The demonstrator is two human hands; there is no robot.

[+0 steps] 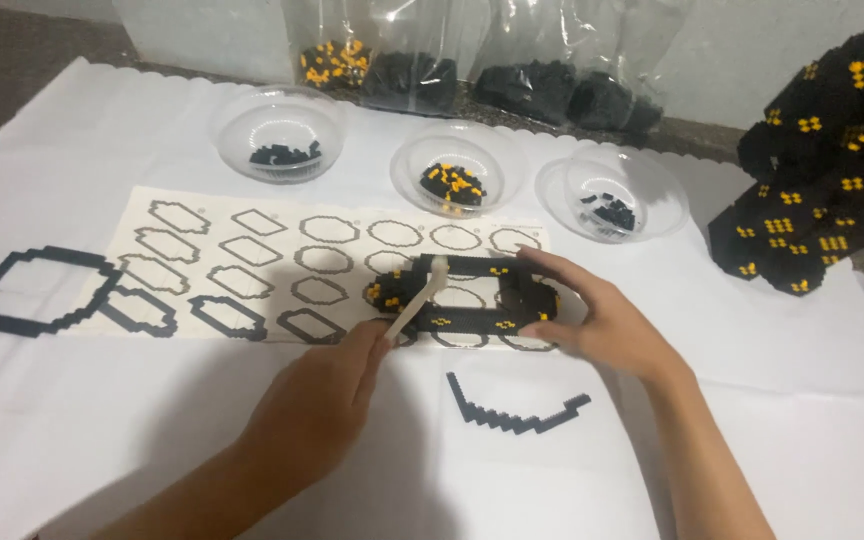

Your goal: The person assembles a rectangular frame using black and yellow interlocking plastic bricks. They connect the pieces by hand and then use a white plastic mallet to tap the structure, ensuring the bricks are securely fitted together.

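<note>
Here the left hand (327, 385) is pinching a white tool (420, 297) against the block ring (467, 295) while the right hand (592, 315) is gripping its edge, and should probably be bracing firmly.

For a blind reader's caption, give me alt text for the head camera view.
Two bare hands work on a black ring of small bricks with yellow dots over a printed outline sheet: the left hand holds a white tool against it, the right hand steadies it. Three clear bowls of bricks stand behind.
</note>
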